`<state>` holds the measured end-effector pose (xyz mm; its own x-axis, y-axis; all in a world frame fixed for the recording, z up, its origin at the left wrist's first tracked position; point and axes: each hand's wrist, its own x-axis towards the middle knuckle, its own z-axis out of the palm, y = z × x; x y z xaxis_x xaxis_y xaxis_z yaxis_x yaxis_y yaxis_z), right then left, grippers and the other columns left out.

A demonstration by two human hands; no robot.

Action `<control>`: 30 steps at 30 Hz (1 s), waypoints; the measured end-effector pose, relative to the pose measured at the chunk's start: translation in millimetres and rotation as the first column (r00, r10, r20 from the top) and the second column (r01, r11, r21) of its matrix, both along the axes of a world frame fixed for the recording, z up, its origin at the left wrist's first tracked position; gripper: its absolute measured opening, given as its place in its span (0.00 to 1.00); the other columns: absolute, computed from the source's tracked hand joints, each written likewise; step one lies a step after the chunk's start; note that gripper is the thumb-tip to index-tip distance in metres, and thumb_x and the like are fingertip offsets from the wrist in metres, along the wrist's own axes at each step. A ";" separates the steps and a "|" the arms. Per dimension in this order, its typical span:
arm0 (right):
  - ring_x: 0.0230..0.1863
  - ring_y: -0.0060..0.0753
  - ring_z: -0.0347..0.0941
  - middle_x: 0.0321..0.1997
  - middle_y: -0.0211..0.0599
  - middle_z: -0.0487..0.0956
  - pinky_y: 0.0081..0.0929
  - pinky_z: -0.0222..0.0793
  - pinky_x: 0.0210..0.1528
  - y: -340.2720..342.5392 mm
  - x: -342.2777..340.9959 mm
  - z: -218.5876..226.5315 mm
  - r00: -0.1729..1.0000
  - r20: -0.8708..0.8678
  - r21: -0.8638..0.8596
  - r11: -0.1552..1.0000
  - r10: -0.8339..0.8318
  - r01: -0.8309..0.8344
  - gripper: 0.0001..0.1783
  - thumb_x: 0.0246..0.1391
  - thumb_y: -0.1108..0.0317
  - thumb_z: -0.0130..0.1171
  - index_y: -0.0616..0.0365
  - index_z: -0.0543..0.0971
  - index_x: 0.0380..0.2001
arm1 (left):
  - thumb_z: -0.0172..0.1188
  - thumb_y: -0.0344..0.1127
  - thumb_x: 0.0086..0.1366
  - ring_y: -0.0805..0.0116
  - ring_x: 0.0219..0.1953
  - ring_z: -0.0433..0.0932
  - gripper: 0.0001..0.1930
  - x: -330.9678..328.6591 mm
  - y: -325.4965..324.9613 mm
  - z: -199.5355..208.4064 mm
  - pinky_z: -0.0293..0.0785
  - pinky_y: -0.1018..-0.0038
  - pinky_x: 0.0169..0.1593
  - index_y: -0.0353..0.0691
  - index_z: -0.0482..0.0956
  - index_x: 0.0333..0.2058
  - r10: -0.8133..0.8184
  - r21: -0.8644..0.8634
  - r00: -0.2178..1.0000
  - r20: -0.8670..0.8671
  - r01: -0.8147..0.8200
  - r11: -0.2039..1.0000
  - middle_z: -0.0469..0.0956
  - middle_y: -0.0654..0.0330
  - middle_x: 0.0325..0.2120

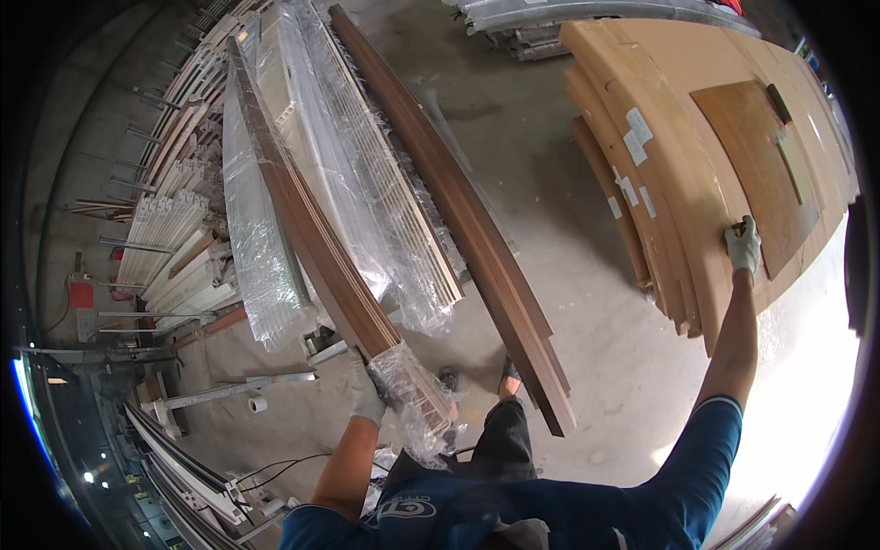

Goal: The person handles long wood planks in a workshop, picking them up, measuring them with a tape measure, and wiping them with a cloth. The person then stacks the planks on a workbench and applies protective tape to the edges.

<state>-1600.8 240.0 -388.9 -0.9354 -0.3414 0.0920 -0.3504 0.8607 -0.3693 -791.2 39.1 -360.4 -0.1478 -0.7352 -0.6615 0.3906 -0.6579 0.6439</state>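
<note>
I am clamping my gloved left hand [367, 396] around the near end of a long brown plank [307, 225], fingers curled shut on its plastic-wrapped tip. The plank is running up and away from those fingers, over wrapped white panels [302, 147]. My right hand [743, 246] is pressing on a stack of tan boards [678, 183], fingers together, pinching something small and dark I cannot make out.

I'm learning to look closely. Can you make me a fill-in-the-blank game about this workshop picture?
1. Both hands wear ____ gloves.
2. The left hand grips long brown strips whose near end is wrapped in clear ____.
3. The right hand rests on a stack of tan ____.

Missing words: white; plastic; boards
</note>
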 end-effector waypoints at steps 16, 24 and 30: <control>0.54 0.47 0.79 0.57 0.48 0.78 0.42 0.79 0.51 250.8 488.3 54.9 0.492 0.773 -0.580 0.134 0.401 0.803 0.29 0.61 0.52 0.66 0.52 0.71 0.60 | 0.65 0.43 0.69 0.47 0.65 0.64 0.28 -101.3 78.3 115.2 0.61 0.54 0.67 0.35 0.71 0.61 0.072 -0.585 0.580 0.811 0.807 0.081 0.68 0.45 0.60; 0.54 0.58 0.80 0.57 0.64 0.77 0.49 0.82 0.52 268.2 529.3 106.0 0.205 0.663 -0.467 0.183 0.720 0.865 0.40 0.60 0.39 0.60 0.58 0.69 0.63 | 0.70 0.42 0.64 0.62 0.52 0.79 0.25 -153.5 217.4 117.6 0.79 0.66 0.56 0.38 0.77 0.56 -0.714 -0.557 0.444 0.542 0.825 0.090 0.78 0.55 0.52; 0.57 0.55 0.78 0.57 0.51 0.78 0.52 0.77 0.58 279.6 457.8 118.2 0.002 0.580 -0.425 0.300 0.815 0.854 0.33 0.67 0.42 0.53 0.56 0.70 0.62 | 0.76 0.45 0.56 0.58 0.49 0.80 0.35 -217.1 295.5 114.1 0.80 0.65 0.53 0.35 0.73 0.59 -0.617 -0.658 0.458 0.640 0.742 -0.131 0.77 0.51 0.51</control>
